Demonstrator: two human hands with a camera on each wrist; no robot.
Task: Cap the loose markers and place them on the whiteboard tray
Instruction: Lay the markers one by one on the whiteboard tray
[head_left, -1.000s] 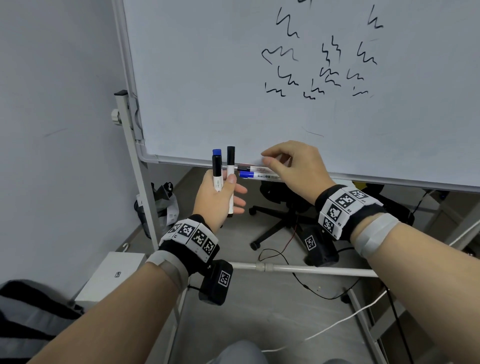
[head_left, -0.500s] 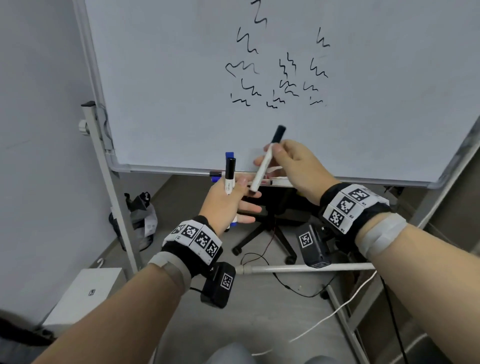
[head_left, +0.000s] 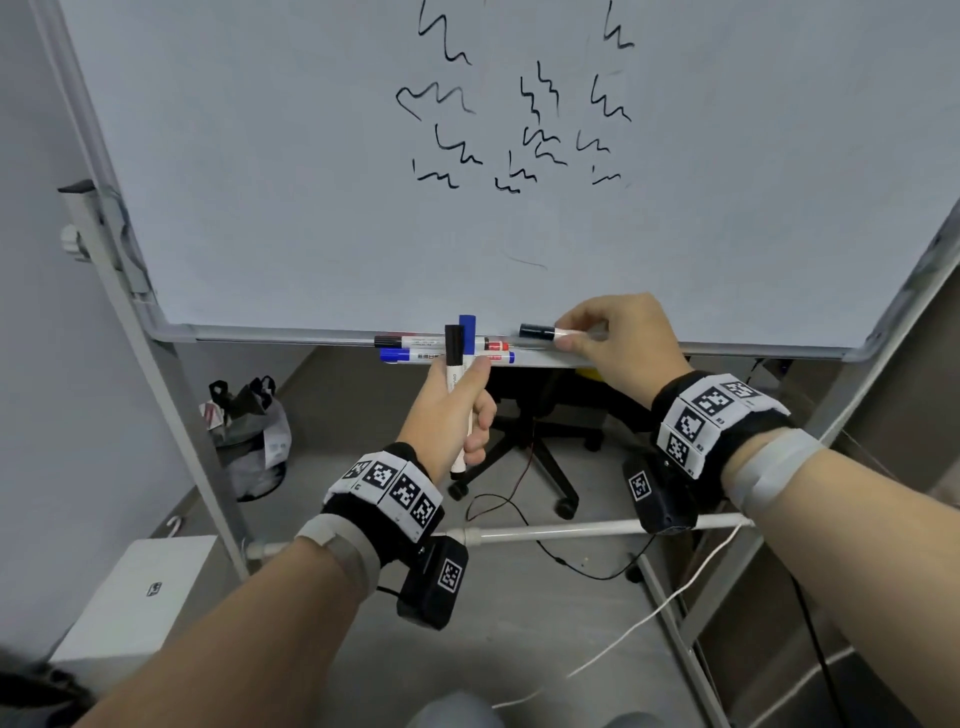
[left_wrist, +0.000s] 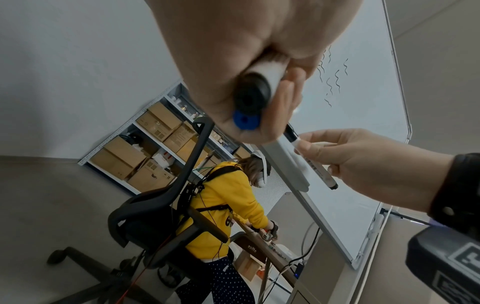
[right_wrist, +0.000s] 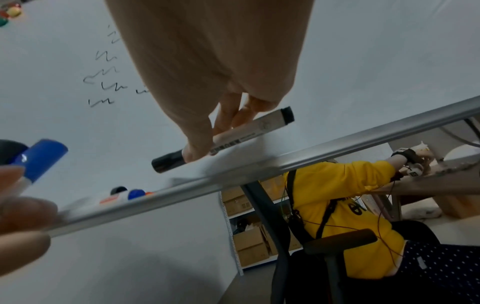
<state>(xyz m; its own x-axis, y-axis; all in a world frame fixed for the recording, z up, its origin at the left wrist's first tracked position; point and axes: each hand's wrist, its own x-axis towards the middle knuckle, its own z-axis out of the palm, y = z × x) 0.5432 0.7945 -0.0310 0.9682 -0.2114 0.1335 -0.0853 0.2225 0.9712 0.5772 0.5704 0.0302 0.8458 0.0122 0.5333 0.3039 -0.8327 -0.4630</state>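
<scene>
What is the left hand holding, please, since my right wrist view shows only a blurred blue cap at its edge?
Observer: The head view shows the left hand gripping two markers together, an upright black marker in front of an upright blue marker.
Operator: Thank you; what already lies on the tray?
Observer: The tray carries a flat black marker, a flat blue marker beside it and a red cap, all left of the right hand and its capped marker.
</scene>
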